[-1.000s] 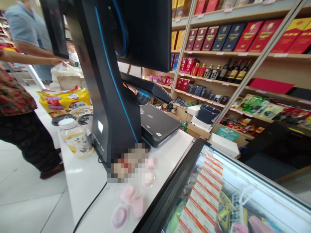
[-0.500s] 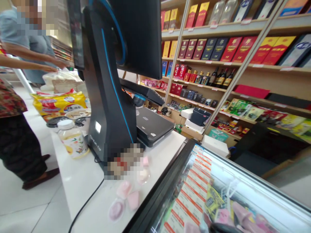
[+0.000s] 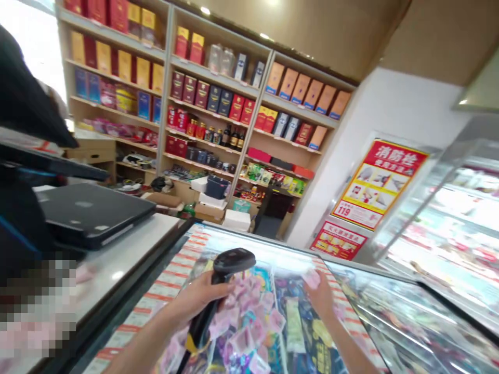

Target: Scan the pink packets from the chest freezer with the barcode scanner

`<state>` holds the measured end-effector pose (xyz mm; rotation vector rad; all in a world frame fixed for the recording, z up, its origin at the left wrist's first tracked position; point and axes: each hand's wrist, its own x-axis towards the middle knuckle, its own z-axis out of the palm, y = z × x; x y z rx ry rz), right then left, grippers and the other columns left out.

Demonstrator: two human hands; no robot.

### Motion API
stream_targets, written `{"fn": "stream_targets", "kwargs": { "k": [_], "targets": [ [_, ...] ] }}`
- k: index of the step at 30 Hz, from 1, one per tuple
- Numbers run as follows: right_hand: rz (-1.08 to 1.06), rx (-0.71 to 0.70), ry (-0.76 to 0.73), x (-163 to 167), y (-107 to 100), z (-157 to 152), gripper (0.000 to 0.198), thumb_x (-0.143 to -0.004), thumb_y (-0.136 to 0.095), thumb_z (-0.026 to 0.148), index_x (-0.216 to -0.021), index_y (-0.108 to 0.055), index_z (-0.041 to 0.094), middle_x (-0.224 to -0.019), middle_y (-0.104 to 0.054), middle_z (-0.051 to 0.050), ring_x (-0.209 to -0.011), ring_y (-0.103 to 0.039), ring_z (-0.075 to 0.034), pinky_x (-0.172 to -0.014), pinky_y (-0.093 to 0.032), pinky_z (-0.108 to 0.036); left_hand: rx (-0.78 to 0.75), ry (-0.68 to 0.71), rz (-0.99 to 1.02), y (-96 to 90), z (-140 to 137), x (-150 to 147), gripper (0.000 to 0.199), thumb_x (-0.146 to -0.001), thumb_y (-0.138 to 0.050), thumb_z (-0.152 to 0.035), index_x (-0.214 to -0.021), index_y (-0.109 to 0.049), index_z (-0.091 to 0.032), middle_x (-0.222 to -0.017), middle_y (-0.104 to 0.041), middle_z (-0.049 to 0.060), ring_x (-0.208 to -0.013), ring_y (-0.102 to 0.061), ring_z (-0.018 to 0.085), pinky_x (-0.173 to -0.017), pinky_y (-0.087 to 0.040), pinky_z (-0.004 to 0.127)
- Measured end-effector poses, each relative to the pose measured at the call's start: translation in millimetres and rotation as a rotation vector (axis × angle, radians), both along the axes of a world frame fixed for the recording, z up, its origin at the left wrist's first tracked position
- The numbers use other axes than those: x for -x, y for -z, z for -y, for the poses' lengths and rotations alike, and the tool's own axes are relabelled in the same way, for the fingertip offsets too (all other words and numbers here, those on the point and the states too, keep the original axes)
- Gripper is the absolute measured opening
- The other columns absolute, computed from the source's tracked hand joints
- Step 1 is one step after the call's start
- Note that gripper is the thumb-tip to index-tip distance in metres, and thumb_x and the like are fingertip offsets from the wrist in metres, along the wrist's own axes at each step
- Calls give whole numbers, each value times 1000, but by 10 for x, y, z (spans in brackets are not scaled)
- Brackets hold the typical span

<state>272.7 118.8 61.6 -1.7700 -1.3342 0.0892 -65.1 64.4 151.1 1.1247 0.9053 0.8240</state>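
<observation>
My left hand (image 3: 202, 296) is closed around the handle of a black barcode scanner (image 3: 234, 259), whose head points up and to the right. A band of yellow tape wraps the lower handle. On the right, my right hand (image 3: 322, 296) pinches a small pale-pink packaged cup (image 3: 312, 279) between its fingers. Between both hands is a heap of similar pink cups (image 3: 245, 332) at the glass-topped freezer (image 3: 280, 244); whether all lie on the glass I cannot tell. Colourful packets (image 3: 295, 324) show beside the heap.
A white counter (image 3: 132, 259) runs along the left, with a black laptop-like device (image 3: 93, 210) and a dark monitor stand on it. Shelves of boxes and bottles (image 3: 210, 98) line the back wall. Further freezers (image 3: 409, 322) stand at the right, below red posters (image 3: 380, 184).
My view has swung right, away from the monitor and the people at left. Both my hands have come into view, the left on the scanner, the right with a pink cup.
</observation>
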Motion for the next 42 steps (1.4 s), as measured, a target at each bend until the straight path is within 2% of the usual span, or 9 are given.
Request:
{"fn": "stream_targets", "kwargs": {
  "k": [4, 8, 12, 21, 25, 29, 32, 38, 42],
  "targets": [
    [-19, -79, -81, -165, -234, 180, 32, -62, -56, 17, -93, -50, 17, -70, -61, -1, -64, -58, -17, -59, -45, -27, -91, 57, -92, -246, 149, -488, 31, -57, -62, -43, -68, -49, -17, -44, -49, -7, -42, -41, 7, -47, -29, 20],
    [-93, -168, -131, -200, -302, 277, 26, -60, -50, 16, -86, -50, 17, -71, -62, -2, -65, -59, -17, -60, -44, -26, -132, 104, -204, -176, 283, -891, 36, -58, -58, -51, -64, -46, -18, -40, -46, -7, -40, -37, 7, -45, -26, 20],
    [-154, -198, -125, -351, -211, 443, 29, -56, -49, 11, -85, -51, 16, -72, -62, -3, -66, -58, -17, -62, -45, -25, -183, 120, -239, -137, 359, -1136, 36, -56, -59, -52, -60, -43, -20, -41, -45, -8, -40, -37, 7, -45, -27, 20],
    [-144, -139, -41, -431, 63, 587, 30, -56, -52, 12, -86, -54, 14, -83, -61, -7, -79, -57, -19, -73, -43, -29, -199, 134, -425, -568, 524, -1242, 36, -51, -61, -50, -55, -43, -19, -40, -44, -8, -40, -37, 8, -44, -26, 20],
    [-148, -58, -118, -367, 30, 569, 26, -58, -49, 10, -83, -53, 17, -76, -62, -3, -70, -57, -16, -66, -43, -24, -145, 206, -438, -642, 534, -1194, 38, -49, -63, -51, -59, -45, -19, -43, -46, -7, -41, -38, 8, -45, -25, 20],
    [-141, 1, -154, -311, -77, 498, 28, -58, -46, 7, -82, -53, 17, -74, -62, -1, -69, -57, -15, -63, -41, -22, -131, 218, -431, -520, 504, -1230, 34, -51, -62, -47, -57, -45, -19, -41, -49, -6, -40, -39, 8, -43, -26, 20],
    [-134, 73, -148, -271, -24, 439, 32, -56, -45, 5, -85, -53, 17, -76, -63, -2, -70, -58, -15, -63, -41, -22, -134, 192, -396, -342, 438, -1282, 32, -52, -62, -44, -54, -44, -19, -39, -47, -7, -37, -39, 7, -42, -26, 20],
    [-150, 262, -23, -56, 568, 497, 25, -60, -43, 5, -80, -55, 15, -77, -65, -9, -73, -61, -22, -63, -42, -27, -88, 47, -299, 212, 303, -1290, 37, -48, -64, -50, -54, -47, -18, -39, -46, -7, -36, -40, 7, -41, -29, 21],
    [-155, 357, 57, 126, 942, 555, 28, -60, -42, 4, -81, -57, 13, -79, -64, -13, -78, -60, -27, -67, -42, -33, -80, 66, -318, 507, 292, -1223, 39, -53, -58, -55, -49, -45, -18, -36, -46, -4, -34, -40, 8, -41, -30, 22]
  ]
}}
